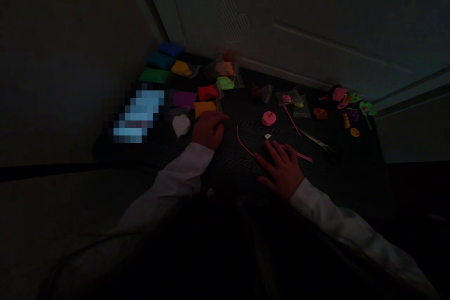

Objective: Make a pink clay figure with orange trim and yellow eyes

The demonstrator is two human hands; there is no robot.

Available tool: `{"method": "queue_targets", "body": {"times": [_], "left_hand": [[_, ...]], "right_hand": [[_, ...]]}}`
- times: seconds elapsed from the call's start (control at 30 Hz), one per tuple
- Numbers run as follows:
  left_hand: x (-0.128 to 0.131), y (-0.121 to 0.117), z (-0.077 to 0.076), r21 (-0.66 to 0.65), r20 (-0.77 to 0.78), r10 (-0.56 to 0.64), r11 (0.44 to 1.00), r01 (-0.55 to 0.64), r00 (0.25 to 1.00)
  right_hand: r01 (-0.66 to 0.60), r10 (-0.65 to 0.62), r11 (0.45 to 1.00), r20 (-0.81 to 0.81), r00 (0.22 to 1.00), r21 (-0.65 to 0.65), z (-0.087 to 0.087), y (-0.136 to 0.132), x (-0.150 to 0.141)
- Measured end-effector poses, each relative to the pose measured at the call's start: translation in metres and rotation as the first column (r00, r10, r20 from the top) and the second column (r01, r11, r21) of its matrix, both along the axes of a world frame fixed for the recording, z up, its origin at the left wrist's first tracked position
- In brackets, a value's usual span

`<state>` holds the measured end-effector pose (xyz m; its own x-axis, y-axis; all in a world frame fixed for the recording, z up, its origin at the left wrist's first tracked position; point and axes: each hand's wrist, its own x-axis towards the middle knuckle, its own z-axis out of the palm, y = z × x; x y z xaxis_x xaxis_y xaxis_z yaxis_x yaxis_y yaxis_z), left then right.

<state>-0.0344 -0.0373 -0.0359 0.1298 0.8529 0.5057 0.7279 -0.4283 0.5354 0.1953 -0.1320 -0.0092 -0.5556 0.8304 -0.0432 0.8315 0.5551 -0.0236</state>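
Observation:
Beside a packet of orange clay point(205, 108), my left hand point(208, 132) is loosely bent, its index finger reaching to the right, and nothing shows in it. My right hand point(281, 171) lies open on the dark table with its fingers spread. A thin orange clay strand point(242, 143) curves across the table, its near end at my right fingertips. Just beyond those fingers is a small white piece point(267, 136). A flat pink strip point(303, 155) runs out from behind the right hand. Farther back sits a round pink clay piece point(269, 118).
Scissors point(316, 140) and a pink stick point(291, 120) lie to the right. Colourful clay figures point(353, 108) cluster at the far right. Several clay packets point(184, 99) and a lit, blurred screen point(140, 115) are on the left. A panelled white surface point(298, 9) borders the table's back. The room is dim.

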Motion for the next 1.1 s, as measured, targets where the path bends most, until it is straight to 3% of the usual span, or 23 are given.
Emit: {"method": "queue_targets", "body": {"times": [0.1, 0.27, 0.4, 0.53, 0.67, 0.83, 1.0, 1.1], "left_hand": [[-0.0003, 0.0002, 0.0000, 0.003, 0.001, 0.001, 1.000, -0.001, 1.000], [-0.0007, 0.0011, -0.0008, 0.054, 0.014, -0.014, 0.998, 0.013, 1.000], [-0.0002, 0.0003, -0.0001, 0.053, 0.016, 0.003, 0.999, -0.004, 1.000], [-0.0002, -0.0001, 0.0001, 0.076, 0.041, -0.009, 0.997, 0.006, 0.999], [-0.0009, 0.0012, -0.0011, 0.106, 0.054, -0.007, 0.994, 0.001, 0.999], [-0.0014, 0.0020, -0.0024, 0.140, 0.075, 0.001, 0.990, -0.012, 0.997], [-0.0013, 0.0021, -0.0023, 0.124, 0.080, -0.004, 0.992, -0.006, 0.997], [-0.0013, 0.0025, -0.0019, 0.134, 0.076, -0.007, 0.991, -0.003, 0.997]], "right_hand": [[-0.041, 0.040, 0.999, -0.011, 0.999, -0.017, 0.0000, 0.0002, -0.0001], [0.011, -0.011, 1.000, -0.015, 1.000, 0.013, -0.0009, 0.0006, 0.0002], [-0.048, 0.048, 0.999, -0.012, 0.999, -0.014, -0.0010, 0.0001, -0.0003], [0.015, -0.015, 1.000, -0.005, 1.000, -0.002, -0.0008, 0.0003, 0.0000], [-0.053, 0.052, 0.998, -0.011, 0.999, -0.035, -0.0012, 0.0000, -0.0001], [0.020, -0.020, 1.000, -0.007, 1.000, -0.021, -0.0006, 0.0014, -0.0010], [-0.047, 0.047, 0.998, -0.010, 0.999, -0.043, -0.0011, -0.0012, -0.0031], [-0.007, 0.007, 1.000, -0.006, 1.000, -0.030, -0.0016, -0.0010, -0.0033]]}}
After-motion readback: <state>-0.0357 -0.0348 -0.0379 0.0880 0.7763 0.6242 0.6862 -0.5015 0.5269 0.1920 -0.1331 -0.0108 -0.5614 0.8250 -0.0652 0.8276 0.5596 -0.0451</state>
